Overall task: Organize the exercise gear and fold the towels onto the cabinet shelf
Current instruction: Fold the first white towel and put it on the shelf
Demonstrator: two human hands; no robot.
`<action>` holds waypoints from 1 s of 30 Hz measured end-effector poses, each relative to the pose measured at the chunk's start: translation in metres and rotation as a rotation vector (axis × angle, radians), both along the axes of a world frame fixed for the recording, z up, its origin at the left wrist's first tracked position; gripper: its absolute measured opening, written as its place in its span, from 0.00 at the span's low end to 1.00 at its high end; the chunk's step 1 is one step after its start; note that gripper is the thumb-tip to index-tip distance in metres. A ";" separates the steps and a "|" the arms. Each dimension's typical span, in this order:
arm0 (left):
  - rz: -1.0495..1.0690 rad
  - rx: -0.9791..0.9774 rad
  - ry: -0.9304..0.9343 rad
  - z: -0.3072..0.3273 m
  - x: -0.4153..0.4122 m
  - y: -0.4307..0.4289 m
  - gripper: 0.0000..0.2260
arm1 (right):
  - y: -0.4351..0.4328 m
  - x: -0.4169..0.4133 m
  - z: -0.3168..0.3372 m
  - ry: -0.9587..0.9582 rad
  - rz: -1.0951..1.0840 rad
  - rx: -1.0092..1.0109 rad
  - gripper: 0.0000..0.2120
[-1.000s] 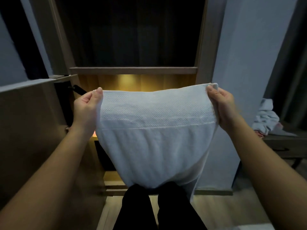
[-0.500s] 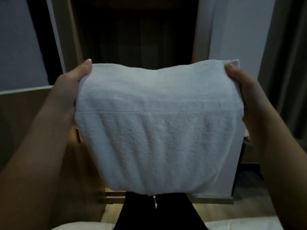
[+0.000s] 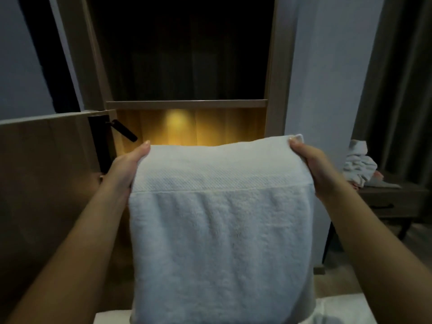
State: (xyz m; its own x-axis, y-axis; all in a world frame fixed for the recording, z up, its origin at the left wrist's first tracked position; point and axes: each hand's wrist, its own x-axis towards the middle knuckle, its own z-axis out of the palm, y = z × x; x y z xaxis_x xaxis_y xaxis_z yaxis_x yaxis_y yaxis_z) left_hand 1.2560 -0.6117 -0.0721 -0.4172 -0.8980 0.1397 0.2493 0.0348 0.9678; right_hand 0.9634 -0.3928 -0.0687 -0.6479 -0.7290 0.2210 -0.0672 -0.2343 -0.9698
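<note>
- a white towel (image 3: 219,230) is held up in front of the person, hanging flat from its top edge and filling the lower middle of the view
- its top left corner is pinched by the left hand (image 3: 126,167), with the thumb laid on the near face and the fingers hidden behind the cloth
- its top right corner is pinched in the same way by the right hand (image 3: 313,167), and a small tip of the corner sticks up past the thumb
- a woven band is seen across the towel's upper part, with thicker pile below it
- an open cabinet (image 3: 278,66) is seen behind the towel; its shelf (image 3: 187,104) lies above the towel's top edge, and the space under the shelf is lit warm yellow
- a black handle (image 3: 124,132) is seen at the cabinet's left side, just above the left hand
- a crumpled pile of pale cloth (image 3: 358,162) is seen on a side table (image 3: 392,202) to the right, well apart from the towel
- a grey curtain (image 3: 402,78) is hung at the far right
</note>
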 end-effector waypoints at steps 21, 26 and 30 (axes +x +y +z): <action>0.153 0.251 -1.062 -0.269 -0.108 -0.109 0.20 | -0.137 -0.068 -0.287 -0.124 -0.125 1.062 0.19; 0.338 0.085 -0.653 -0.265 -0.092 -0.081 0.10 | -0.139 -0.054 -0.286 0.006 -0.277 0.625 0.10; 0.318 0.195 -0.704 -0.278 -0.086 -0.092 0.13 | -0.148 -0.055 -0.287 0.022 -0.202 0.658 0.08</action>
